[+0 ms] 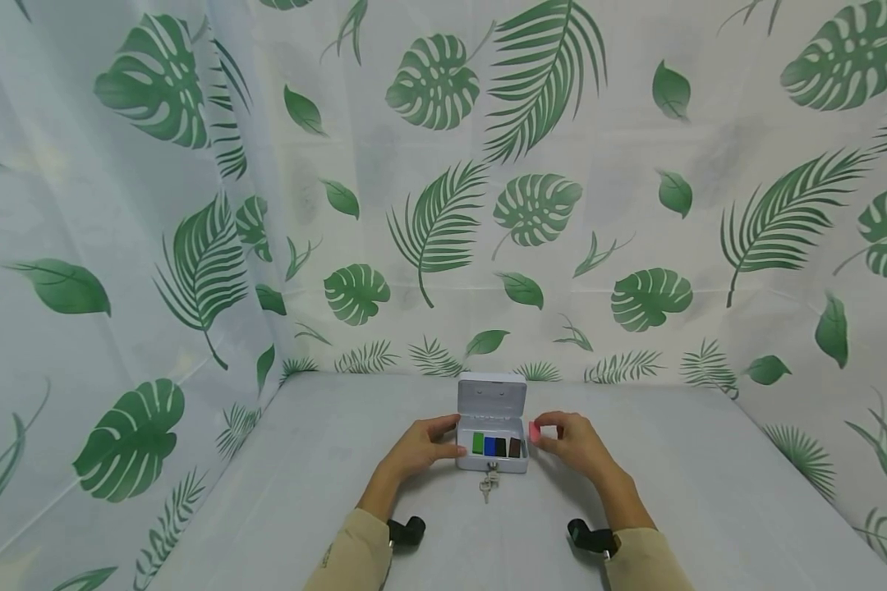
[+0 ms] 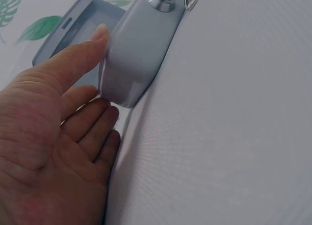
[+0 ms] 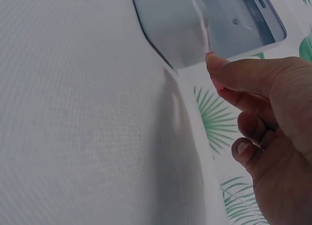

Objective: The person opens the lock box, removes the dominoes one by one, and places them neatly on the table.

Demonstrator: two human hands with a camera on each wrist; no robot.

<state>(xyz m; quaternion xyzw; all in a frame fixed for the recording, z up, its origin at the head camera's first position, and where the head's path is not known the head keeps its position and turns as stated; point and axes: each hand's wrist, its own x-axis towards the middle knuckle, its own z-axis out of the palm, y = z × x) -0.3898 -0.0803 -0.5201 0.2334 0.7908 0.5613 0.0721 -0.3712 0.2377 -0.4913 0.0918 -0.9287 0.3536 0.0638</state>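
Right hand pinches pink block between thumb and finger, just outside the lid-up cash box's right wall. Left hand, farther from block, fingers loosely extended, touches box's left side.

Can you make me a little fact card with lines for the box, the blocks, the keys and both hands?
Box: pale, lid open
Inside: green block, blue block, black block, brown block
Keys: at the front lock
Left hand: touching the box's left side
Right hand: pinching a pink block by the box's right side
Backdrop: white, with green leaves
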